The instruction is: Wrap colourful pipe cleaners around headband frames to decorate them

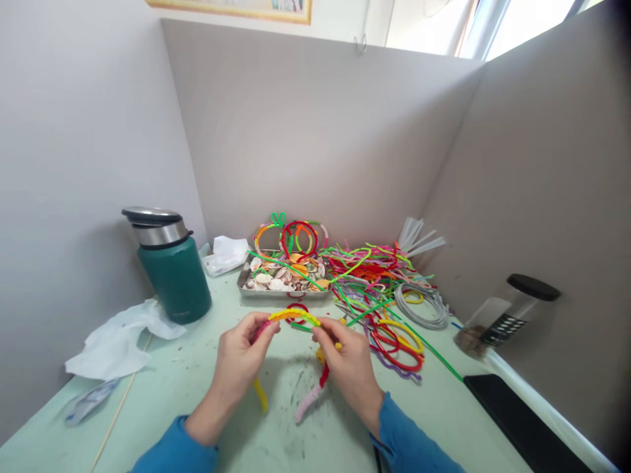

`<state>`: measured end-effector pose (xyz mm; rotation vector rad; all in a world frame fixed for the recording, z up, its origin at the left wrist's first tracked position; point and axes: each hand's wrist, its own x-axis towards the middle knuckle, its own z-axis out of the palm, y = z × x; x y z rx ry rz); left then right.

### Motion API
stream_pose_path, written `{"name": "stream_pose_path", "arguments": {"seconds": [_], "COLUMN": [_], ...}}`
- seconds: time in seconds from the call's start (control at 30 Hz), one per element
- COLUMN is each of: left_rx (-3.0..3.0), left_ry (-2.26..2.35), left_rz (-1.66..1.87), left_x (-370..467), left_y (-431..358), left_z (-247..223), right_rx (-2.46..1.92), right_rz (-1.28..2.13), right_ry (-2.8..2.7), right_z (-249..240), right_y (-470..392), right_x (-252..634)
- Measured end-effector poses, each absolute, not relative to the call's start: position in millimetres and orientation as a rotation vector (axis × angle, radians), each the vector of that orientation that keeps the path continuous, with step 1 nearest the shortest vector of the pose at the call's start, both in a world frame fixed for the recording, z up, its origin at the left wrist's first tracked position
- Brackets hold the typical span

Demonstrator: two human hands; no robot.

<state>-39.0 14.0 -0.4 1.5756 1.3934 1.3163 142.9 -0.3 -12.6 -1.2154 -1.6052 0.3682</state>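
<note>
Plain grey partition panels enclose the pale green, dark-smudged table on three sides, with an orange-edged picture frame on the white wall behind and daylight entering through a bright window at upper right.

Bright daylight upper right, soft shadows, dark-blurred right edge

Above the tray, the top edge cuts the picture frame. Right of the tray, the jar label is too small to read. Nearer than the tray, the fingers hide parts of the fuzzy strip.
</note>
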Motion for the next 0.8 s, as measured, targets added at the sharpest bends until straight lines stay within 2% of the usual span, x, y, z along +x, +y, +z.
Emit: {"name": "stream_pose_path", "arguments": {"seconds": [0.47, 0.8], "left_rx": [1.741, 1.664], "left_ry": [1.549, 1.410], "left_rz": [1.381, 1.298], "left_x": [-36.6, -38.2], "left_y": [9.0, 16.1], "left_z": [-1.5, -3.3], "right_rx": [-1.283, -1.319], "right_rz": [0.202, 0.389], "right_ry": [-1.644, -1.470], "right_z": [-14.5, -18.0], "right_y": [-4.4, 1.8], "right_x": [139.4, 143.6]}}
